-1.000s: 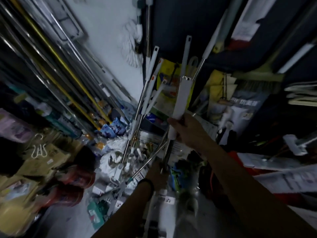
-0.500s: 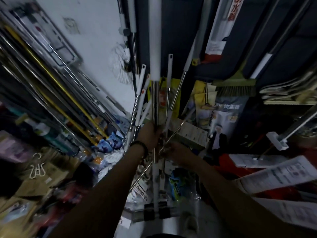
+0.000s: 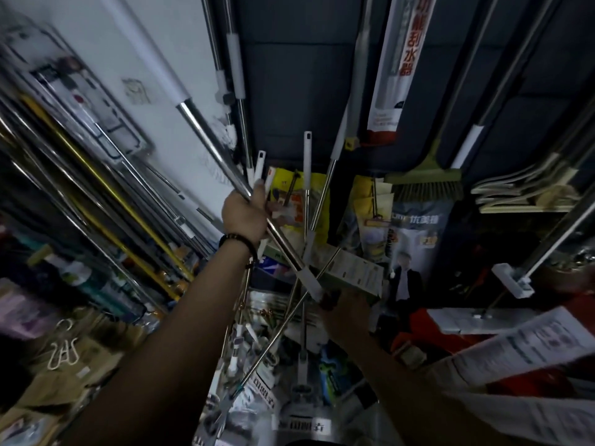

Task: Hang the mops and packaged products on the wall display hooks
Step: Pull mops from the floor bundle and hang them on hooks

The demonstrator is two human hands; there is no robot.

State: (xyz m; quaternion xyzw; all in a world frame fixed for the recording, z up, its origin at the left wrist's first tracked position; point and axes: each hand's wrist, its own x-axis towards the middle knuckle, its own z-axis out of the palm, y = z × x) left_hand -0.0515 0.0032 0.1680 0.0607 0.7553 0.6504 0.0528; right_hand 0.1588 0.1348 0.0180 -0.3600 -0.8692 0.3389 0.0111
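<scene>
Dim and crammed from floor to ceiling: white-painted wall (image 3: pixel 145 53) at upper left, dark panelled display wall (image 3: pixel 289 75) at upper centre, hung with poles, a green-bristled broom (image 3: pixel 425 185) and a long white squeegee pack with red lettering (image 3: pixel 396 59). Judged the step in hand to be lifting one mop up to a hook.

Found the long steel mop pole with a white grip sleeve (image 3: pixel 206 135) slanted from the upper left edge down to centre frame. Gripped its bare steel at mid-shaft with the left hand (image 3: pixel 244 217), fingers closed tight around it, dark beaded bracelet (image 3: pixel 238 241) at the wrist. Met the pole's lower white collar with the right hand (image 3: pixel 344 313) just below centre; fingers there perhaps closed on it, perhaps only steadying, could not tell. Lost the top end beyond the frame's edge, so saw neither hang-hole nor hook.

Called for a slow, guided raise: pushing and steering from the lower hand, loosening the upper grip only enough to let the shaft slide, never releasing both together. Needed care around the cluster of upright white-tipped mop handles (image 3: pixel 307 162) just behind the left hand, touching or nearly so, and probably liable to topple if knocked. Best brought close to the wall and near upright before the last reach, with eyes lifted to the tip. Left the yellow packaged products (image 3: pixel 283 177) behind that cluster for afterwards.
</scene>
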